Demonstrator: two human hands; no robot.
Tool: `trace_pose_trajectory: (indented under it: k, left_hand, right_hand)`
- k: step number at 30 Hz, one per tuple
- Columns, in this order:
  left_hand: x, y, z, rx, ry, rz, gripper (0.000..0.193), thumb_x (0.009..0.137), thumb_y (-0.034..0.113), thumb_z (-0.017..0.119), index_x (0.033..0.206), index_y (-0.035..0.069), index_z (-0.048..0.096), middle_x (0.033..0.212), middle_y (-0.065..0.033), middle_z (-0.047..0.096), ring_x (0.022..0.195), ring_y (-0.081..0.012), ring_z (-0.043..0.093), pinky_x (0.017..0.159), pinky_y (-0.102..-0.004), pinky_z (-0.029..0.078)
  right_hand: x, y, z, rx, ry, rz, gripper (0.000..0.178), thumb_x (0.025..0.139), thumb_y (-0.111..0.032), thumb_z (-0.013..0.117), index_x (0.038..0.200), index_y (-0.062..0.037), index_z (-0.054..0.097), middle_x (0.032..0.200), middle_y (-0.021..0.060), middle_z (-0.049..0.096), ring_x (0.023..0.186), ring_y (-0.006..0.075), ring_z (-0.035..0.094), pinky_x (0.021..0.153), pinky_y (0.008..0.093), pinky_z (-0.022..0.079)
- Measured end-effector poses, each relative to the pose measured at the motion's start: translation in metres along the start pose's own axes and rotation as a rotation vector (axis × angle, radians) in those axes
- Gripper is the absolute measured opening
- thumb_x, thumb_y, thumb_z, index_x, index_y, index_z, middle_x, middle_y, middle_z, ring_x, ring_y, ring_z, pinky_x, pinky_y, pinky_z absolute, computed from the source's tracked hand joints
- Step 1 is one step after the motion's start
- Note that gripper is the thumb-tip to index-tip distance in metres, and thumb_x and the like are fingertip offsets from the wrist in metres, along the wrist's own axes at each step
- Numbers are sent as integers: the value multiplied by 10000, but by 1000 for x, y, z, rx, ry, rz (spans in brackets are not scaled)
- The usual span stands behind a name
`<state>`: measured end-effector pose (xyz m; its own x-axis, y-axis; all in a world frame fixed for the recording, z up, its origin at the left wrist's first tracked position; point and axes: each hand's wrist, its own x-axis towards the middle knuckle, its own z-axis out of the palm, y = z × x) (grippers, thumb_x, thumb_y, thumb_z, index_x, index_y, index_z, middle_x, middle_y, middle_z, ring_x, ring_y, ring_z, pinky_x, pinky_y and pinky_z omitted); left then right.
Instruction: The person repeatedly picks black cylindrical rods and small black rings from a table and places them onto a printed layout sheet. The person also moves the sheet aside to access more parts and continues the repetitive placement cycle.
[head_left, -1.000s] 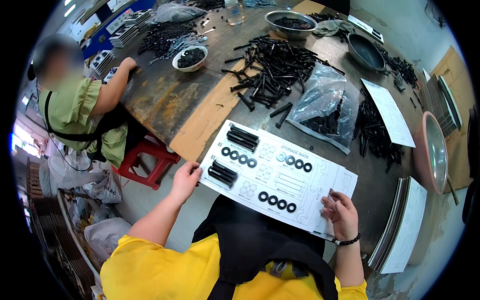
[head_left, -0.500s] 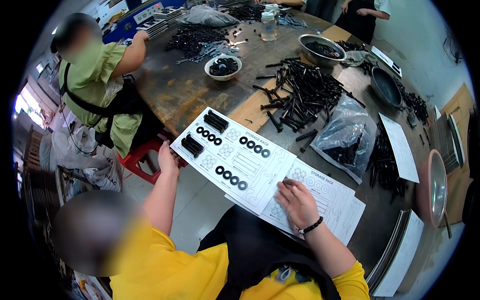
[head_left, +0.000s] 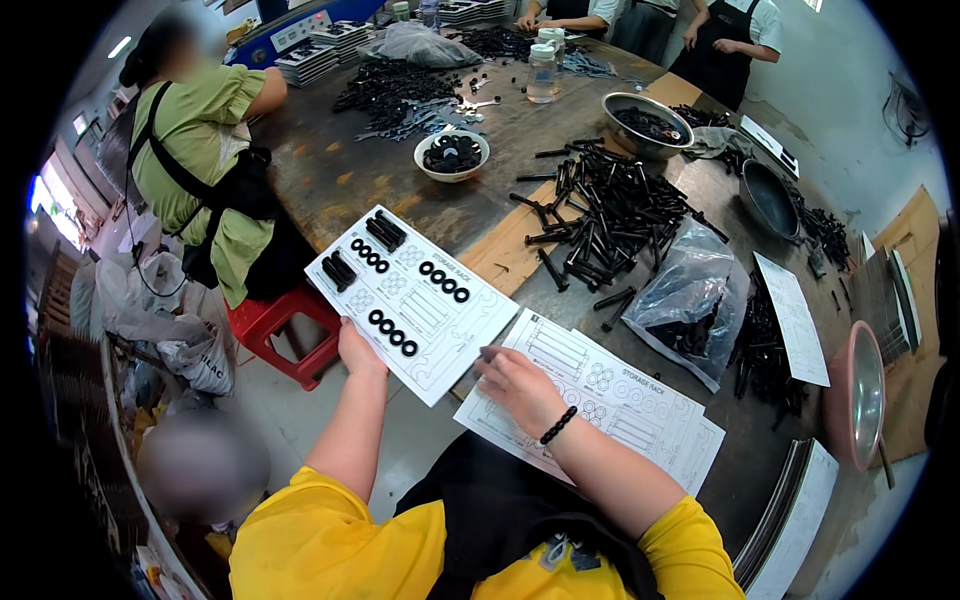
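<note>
My left hand [head_left: 362, 348] is closed on the near edge of a white printed card [head_left: 455, 345], which is tilted over the table's edge. Two bundles of black bolts [head_left: 385, 230] and rows of black washers [head_left: 443, 282] lie on that card. My right hand [head_left: 525, 388], wearing a dark bead bracelet, is open, its fingertips beside the card's right edge. Under it lies a stack of similar printed cards [head_left: 640, 415], the top one bare of parts. Whether the right fingertips touch either card is hard to tell.
A heap of black bolts [head_left: 610, 205] lies beyond the cards, beside a clear plastic bag [head_left: 690, 290]. Farther back stand a white bowl of washers [head_left: 452, 175] and a metal bowl [head_left: 648, 150]. A co-worker in green [head_left: 190, 150] sits at left near a red stool [head_left: 285, 325].
The loaded card has moved left, away from the stack, with my left hand on it. My right hand has shifted left and come off the card, uncovering more of the stack's top card.
</note>
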<state>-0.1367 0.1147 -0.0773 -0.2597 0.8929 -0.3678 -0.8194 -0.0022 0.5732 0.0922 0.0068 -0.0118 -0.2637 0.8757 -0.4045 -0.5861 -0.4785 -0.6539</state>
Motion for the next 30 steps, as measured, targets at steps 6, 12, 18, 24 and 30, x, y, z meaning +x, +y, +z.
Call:
trace_pose_trajectory:
  k: [6,12,18,24,30]
  left_hand:
    - [67,20,-21,57,-87,46,403,957,254,255,1182,5,478,1180,-122,546,1052,-287,529,932,-391,402]
    - [125,44,-31,530,46,204,336,927,202,362,1078,-52,522,1068,-136,595,934,-260,594,784,-357,485]
    - [71,48,29,554,248,641,366,872,82,384,1207,-63,400,1129,-196,522,933,-253,582,783,-344,487]
    - [-26,-20,60,1397,-650,353,390,846,154,511,1204,4,481,1105,-124,542,977,-206,520,844,-295,419]
    - [-98,-92,87,1598,-1225,304,488,801,129,569,1253,7,431,1276,-186,424,1203,-293,399,997,-342,319]
  right_hand:
    - [-42,0,-11,-148,-79,69,353,941,-202,419,1226,5,432,1224,96,474,1116,196,473,911,325,399]
    - [-134,-13,-79,-586,138,-129,298,890,-51,406,1162,36,492,1066,134,577,972,184,568,850,294,445]
    - [-233,-5,-156,-800,836,-517,232,822,-41,513,1040,25,561,1013,90,563,933,166,547,819,270,424]
    - [-259,12,-195,-614,1127,-488,441,840,-64,510,1260,17,404,1257,132,447,1184,230,420,968,319,359]
    - [-253,-3,-179,-309,936,-521,482,881,-86,481,1312,47,309,1321,166,384,1235,234,360,1026,329,277]
